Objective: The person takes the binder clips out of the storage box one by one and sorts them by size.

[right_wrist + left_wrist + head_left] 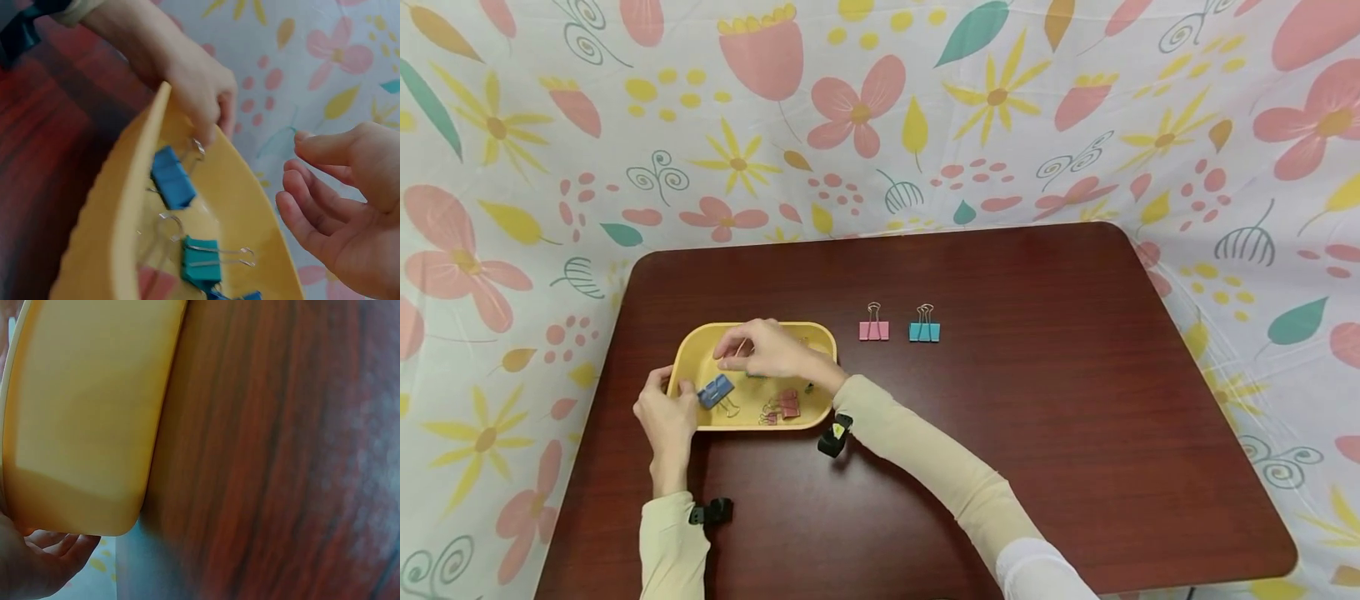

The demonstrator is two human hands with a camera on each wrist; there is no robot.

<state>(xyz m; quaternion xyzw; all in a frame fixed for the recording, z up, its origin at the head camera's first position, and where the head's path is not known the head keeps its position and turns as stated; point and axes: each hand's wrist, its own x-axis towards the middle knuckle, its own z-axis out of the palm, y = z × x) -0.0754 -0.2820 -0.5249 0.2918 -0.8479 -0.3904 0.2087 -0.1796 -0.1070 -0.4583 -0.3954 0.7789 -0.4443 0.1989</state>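
Observation:
A yellow tray (808, 418) stands on the left part of the table. My left hand (668, 415) grips its left end, thumb over the rim and fingers around the outside. Over the tray hovers my right hand (765, 348), its thumb and fingers bent loosely and apart; the right wrist view shows nothing between them. Inside lie binder clips: a blue binder clip (716, 390) near my left thumb, red binder clips (787, 404) near the front wall, and a green binder clip (201, 259). My right hand hides part of the tray's contents in the head view.
Right of the tray, a pink binder clip (874, 331) and a light-blue binder clip (924, 332) stand side by side on the dark wooden table (1075, 400), handles pointing away. A flower-patterned cloth (857, 183) hangs behind the table and along its sides.

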